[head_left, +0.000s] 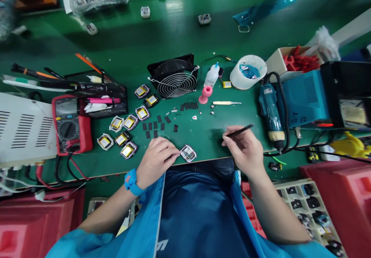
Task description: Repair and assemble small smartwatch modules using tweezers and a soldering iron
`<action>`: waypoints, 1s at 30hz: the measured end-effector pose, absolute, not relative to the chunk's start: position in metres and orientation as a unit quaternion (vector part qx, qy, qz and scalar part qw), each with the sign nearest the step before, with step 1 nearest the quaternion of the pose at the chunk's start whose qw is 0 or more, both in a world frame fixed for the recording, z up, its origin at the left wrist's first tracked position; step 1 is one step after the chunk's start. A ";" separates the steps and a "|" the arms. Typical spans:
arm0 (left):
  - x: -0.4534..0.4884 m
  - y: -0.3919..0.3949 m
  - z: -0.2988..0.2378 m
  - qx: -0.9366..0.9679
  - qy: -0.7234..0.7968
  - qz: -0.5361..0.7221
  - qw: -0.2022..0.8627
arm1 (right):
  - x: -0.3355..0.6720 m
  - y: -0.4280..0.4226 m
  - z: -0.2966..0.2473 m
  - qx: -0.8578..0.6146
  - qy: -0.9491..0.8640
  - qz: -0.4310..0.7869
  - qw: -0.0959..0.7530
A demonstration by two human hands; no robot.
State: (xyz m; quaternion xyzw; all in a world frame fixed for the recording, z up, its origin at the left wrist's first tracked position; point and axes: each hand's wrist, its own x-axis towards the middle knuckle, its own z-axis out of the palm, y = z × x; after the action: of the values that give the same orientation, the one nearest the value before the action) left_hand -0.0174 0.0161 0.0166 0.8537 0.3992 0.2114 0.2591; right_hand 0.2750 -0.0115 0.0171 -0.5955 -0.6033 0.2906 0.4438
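My left hand (159, 155), with a blue watch on its wrist, pinches the left edge of a small open watch case (188, 153). The case lies near the front edge of the green bench, its circuit board facing up. To the right, apart from the case, my right hand (243, 147) grips a slim black stick-like tool (240, 130), perhaps tweezers. Its tip is hidden by the fingers. Several black rectangular pads (155, 125) lie beyond my left hand. At the left sit several watch cases with yellow batteries (130, 122).
A fan (174, 76) stands at the back, beside a white bottle (211, 75), a pink holder (205, 94) and a white tub (248, 72). The multimeter (69, 124) is at left. An electric screwdriver (272, 111) stands at right, with cables at the bench edge.
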 end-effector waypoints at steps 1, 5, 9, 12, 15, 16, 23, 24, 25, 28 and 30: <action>-0.018 0.016 0.016 0.855 0.399 0.212 0.257 | 0.275 -0.012 0.018 -0.583 -0.616 0.294 0.441; -0.018 0.018 0.016 0.866 0.378 0.225 0.237 | 0.282 -0.014 0.017 -0.555 -0.654 0.283 0.430; -0.019 0.020 0.015 0.880 0.353 0.233 0.218 | 0.281 -0.022 0.013 -0.559 -0.623 0.321 0.442; -0.019 0.021 0.015 0.885 0.343 0.229 0.215 | 0.270 -0.031 0.011 -0.545 -0.596 0.368 0.460; -0.019 0.021 0.014 0.889 0.335 0.231 0.212 | 0.253 -0.039 0.011 -0.510 -0.591 0.411 0.471; -0.018 0.021 0.014 0.889 0.333 0.234 0.210 | 0.247 -0.041 0.011 -0.493 -0.594 0.419 0.478; -0.016 0.022 0.015 0.883 0.336 0.237 0.225 | 0.227 -0.042 0.008 -0.420 -0.646 0.403 0.494; -0.015 0.022 0.015 0.882 0.333 0.239 0.232 | 0.227 -0.042 0.007 -0.420 -0.649 0.400 0.492; -0.014 0.023 0.016 0.880 0.330 0.240 0.244 | 0.226 -0.042 0.007 -0.419 -0.652 0.398 0.490; -0.010 0.022 0.017 0.873 0.312 0.232 0.293 | 0.227 -0.043 0.006 -0.417 -0.656 0.396 0.489; -0.007 0.022 0.017 0.872 0.300 0.229 0.313 | 0.227 -0.043 0.006 -0.414 -0.656 0.398 0.490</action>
State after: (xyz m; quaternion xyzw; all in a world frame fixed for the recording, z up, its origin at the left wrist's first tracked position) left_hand -0.0071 0.0223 0.0167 0.8718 0.2997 0.2285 0.3129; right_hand 0.2268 -0.0433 0.0063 -0.4141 -0.6562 0.3978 0.4895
